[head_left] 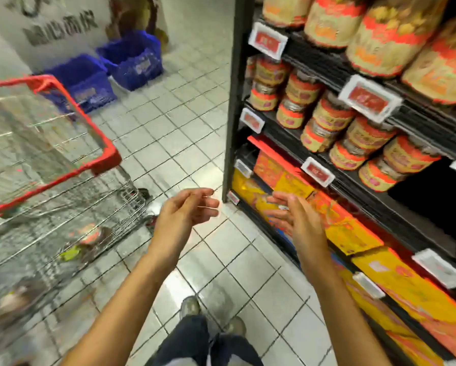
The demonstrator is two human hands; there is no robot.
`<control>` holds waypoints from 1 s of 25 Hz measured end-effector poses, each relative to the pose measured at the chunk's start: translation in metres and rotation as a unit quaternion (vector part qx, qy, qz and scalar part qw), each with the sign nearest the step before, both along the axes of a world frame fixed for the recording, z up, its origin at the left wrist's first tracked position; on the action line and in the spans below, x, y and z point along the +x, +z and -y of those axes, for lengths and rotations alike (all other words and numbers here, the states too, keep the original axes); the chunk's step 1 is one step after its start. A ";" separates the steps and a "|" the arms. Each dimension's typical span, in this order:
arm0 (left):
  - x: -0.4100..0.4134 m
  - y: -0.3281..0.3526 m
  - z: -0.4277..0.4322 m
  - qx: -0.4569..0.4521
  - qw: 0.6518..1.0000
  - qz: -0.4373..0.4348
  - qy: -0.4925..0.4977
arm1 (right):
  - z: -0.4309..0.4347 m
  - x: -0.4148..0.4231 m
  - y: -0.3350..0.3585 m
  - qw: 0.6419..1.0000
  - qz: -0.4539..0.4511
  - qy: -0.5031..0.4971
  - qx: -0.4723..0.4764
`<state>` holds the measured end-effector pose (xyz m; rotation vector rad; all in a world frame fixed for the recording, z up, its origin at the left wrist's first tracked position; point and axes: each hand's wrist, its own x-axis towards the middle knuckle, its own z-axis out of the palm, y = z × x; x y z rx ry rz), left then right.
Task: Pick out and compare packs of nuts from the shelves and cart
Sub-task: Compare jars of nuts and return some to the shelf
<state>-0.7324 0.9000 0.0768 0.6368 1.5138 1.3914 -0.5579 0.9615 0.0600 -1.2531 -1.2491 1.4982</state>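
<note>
Both my hands are stretched out in front of me over the tiled floor, palms facing each other, holding nothing. My left hand (188, 207) hovers with fingers loosely curled, just right of the wire cart (63, 178) with its red rim. My right hand (295, 215) is open in front of the yellow and orange boxes (353, 228) on the low shelf. Round nut tubs (359, 138) with red and gold labels are stacked on the middle shelf. Larger nut packs (390, 35) stand on the shelf above. Blurred packs (89, 233) lie in the cart's bottom.
The black shelf unit (234, 101) fills the right side, with white and red price tags (369, 97) on its edges. Two blue plastic baskets (131, 62) sit on the floor by the far wall. My shoes and dark trousers (203, 336) show below.
</note>
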 end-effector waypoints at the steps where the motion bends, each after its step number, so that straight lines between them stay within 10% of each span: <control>1: -0.018 0.005 0.025 -0.005 0.999 0.005 0.047 | 0.011 -0.024 0.007 0.999 -0.002 0.050 0.001; 14: -0.317 0.009 0.282 0.013 0.906 0.031 0.422 | 0.133 -0.374 0.000 0.924 -0.016 0.382 0.005; 25: -0.612 -0.018 0.317 -0.081 0.912 0.044 0.399 | 0.113 -0.645 -0.025 0.876 0.116 0.468 -0.010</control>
